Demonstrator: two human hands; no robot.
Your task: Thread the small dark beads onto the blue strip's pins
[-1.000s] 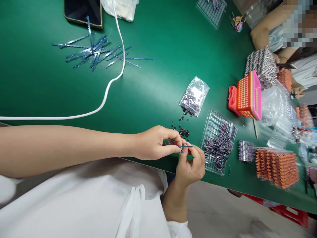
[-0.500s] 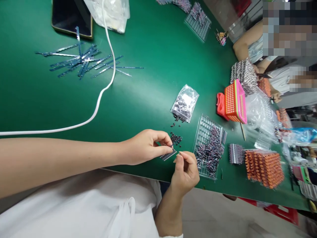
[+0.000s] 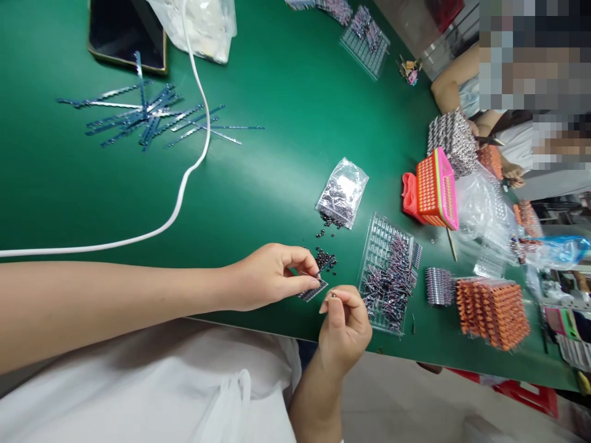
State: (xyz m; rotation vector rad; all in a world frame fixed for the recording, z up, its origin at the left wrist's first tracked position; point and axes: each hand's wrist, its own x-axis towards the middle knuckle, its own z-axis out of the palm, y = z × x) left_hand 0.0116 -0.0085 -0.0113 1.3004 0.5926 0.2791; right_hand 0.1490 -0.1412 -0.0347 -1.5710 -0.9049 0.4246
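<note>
My left hand (image 3: 268, 277) is closed, thumb and forefinger pinched on a thin dark blue strip (image 3: 325, 265). Just below those fingertips is a small dark gridded piece (image 3: 314, 290); whether the hand also grips it I cannot tell. To its right, my right hand (image 3: 345, 332) pinches a tiny dark bead (image 3: 333, 296) between thumb and forefinger. Loose dark beads (image 3: 327, 258) lie on the table beyond my left fingertips. A clear plastic bag (image 3: 342, 192) of beads lies farther off, with some spilled at its mouth.
Right of my hands lies a clear tray (image 3: 376, 237) heaped with thin dark pins. Beyond are orange stacks (image 3: 493, 312) and an orange-pink basket (image 3: 430, 187). Blue strips (image 3: 148, 114), a white cable (image 3: 178, 209) and a tablet-like device (image 3: 127, 37) lie left. A co-worker's hands show far right.
My right hand has drawn slightly away from my left fingertips, and the bead in its pinch now shows. My left hand keeps its hold. The whole view has shifted slightly.
</note>
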